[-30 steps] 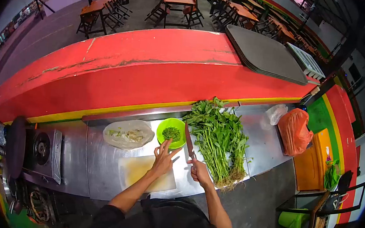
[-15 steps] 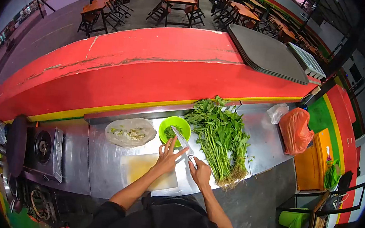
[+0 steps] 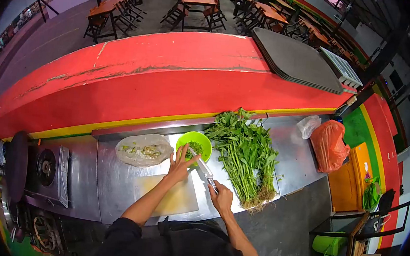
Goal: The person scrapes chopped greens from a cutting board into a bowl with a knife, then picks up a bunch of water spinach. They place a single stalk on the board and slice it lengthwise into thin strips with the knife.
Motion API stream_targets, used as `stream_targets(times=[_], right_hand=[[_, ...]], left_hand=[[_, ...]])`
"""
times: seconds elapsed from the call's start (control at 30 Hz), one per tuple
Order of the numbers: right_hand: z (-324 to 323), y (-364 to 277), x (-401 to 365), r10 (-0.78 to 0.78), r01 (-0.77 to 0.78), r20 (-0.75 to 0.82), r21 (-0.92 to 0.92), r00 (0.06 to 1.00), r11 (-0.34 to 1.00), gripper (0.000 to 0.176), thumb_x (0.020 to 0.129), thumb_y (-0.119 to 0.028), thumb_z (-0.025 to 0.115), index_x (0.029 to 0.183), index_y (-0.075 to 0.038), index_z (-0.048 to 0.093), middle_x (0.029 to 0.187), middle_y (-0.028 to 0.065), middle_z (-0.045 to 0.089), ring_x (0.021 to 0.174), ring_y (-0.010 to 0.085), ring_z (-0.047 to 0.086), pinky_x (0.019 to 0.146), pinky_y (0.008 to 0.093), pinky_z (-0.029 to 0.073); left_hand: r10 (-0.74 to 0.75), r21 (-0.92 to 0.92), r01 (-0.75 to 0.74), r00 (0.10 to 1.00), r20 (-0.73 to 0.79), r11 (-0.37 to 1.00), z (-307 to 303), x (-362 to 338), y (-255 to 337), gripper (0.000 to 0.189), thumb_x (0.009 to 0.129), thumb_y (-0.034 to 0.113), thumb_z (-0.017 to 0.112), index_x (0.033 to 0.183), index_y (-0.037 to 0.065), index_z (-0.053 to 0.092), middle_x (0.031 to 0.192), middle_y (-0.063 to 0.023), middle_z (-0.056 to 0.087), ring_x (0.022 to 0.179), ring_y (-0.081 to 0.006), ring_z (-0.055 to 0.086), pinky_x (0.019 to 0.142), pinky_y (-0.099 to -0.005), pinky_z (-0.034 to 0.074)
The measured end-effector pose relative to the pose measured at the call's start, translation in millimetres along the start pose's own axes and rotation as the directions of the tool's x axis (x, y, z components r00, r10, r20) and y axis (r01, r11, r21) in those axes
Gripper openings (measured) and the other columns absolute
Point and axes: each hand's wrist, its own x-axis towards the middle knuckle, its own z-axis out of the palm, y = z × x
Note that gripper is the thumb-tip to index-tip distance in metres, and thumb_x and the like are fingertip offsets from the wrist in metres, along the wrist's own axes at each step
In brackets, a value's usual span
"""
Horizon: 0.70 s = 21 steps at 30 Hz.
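A bright green bowl (image 3: 207, 143) with chopped greens (image 3: 195, 148) inside stands on the steel counter. My right hand (image 3: 221, 196) grips the handle of a knife (image 3: 205, 168), whose blade points up and left to the bowl. At the bowl's near left rim is my left hand (image 3: 180, 167), fingers apart, with fingertips over the rim and close to the blade. Leafy greens with roots (image 3: 244, 154) lie in a large pile to the right. A whitish cutting board (image 3: 169, 194) with a yellowish stain lies below my left hand.
Left of the bowl lies a clear plastic bag (image 3: 144, 150) with plant pieces. A gas stove (image 3: 48, 167) stands at the far left. An orange-red bag (image 3: 329, 146) sits at the right. Behind the counter runs a red wall (image 3: 159, 89) with black trays (image 3: 295, 60) on its ledge.
My left hand has shifted left and up, its fingers now over the bowl's rim. My right hand and the knife have moved slightly down and left. The whole view has shifted a little.
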Motion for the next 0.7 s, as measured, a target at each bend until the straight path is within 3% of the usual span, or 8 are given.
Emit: stream_targets(times=[0.1,0.17,0.37,0.43,0.63,0.7], right_hand=[[-3,-1,0,-0.015,0.015,0.002,-0.003,1.0,1.0,0.034,0.088,-0.036,0.068,0.107,-0.007,0.071,0.075,0.0169,0.067,0.063,0.0344,0.065,0.058,0.0435,0.048],[-3,-1,-1,0.021,-0.021,0.035,-0.009,0.999,1.0,0.032,0.091,-0.035,0.066,0.107,-0.007,0.07,0.082,0.0176,0.07,0.07,0.0373,0.067,0.062,0.0464,0.051],[-1,3,-4,-0.001,0.0,-0.014,-0.009,1.0,1.0,0.035,0.089,-0.036,0.068,0.105,-0.005,0.073,0.078,0.0188,0.069,0.066,0.0365,0.067,0.06,0.0455,0.052],[-3,2,-4,0.012,-0.012,0.015,-0.008,1.0,1.0,0.036,0.089,-0.035,0.068,0.106,-0.004,0.072,0.079,0.0196,0.07,0.067,0.0366,0.067,0.061,0.0454,0.052],[-5,7,-3,0.061,-0.06,0.073,-0.019,0.995,0.998,0.037,0.088,-0.035,0.068,0.108,-0.005,0.072,0.081,0.0219,0.07,0.071,0.0389,0.068,0.065,0.0466,0.053],[-7,7,-3,0.068,-0.063,0.066,-0.066,0.996,0.996,0.036,0.088,-0.035,0.068,0.108,-0.005,0.072,0.082,0.022,0.069,0.071,0.0393,0.067,0.065,0.0467,0.053]], left_hand=[[0.011,-0.032,-0.011,1.0,-0.021,0.999,5,4,-8,0.091,0.07,-0.008,0.064,0.144,0.043,0.046,0.162,-0.0207,0.009,0.148,-0.0412,0.013,0.107,-0.0664,0.019],[-0.029,0.004,0.029,1.0,0.01,1.0,7,9,-12,0.09,0.071,-0.008,0.062,0.143,0.043,0.047,0.162,-0.0207,0.009,0.148,-0.0416,0.013,0.107,-0.0668,0.019],[-0.072,-0.036,0.072,0.997,-0.007,0.997,14,20,-25,0.089,0.071,-0.008,0.061,0.143,0.042,0.048,0.162,-0.0196,0.009,0.148,-0.0416,0.013,0.104,-0.0699,0.022],[-0.104,-0.059,0.105,0.994,0.026,0.993,15,23,-29,0.087,0.071,-0.007,0.062,0.143,0.041,0.048,0.163,-0.0192,0.008,0.148,-0.0415,0.011,0.105,-0.069,0.021],[-0.1,-0.132,0.085,0.989,-0.11,0.988,22,27,-36,0.081,0.072,0.0,0.067,0.146,0.027,0.046,0.16,-0.0216,0.011,0.146,-0.0417,0.013,0.105,-0.0665,0.02],[-0.105,-0.044,0.102,0.992,-0.069,0.994,25,27,-33,0.081,0.073,0.0,0.066,0.147,0.026,0.044,0.16,-0.0222,0.011,0.146,-0.0419,0.013,0.105,-0.066,0.02]])
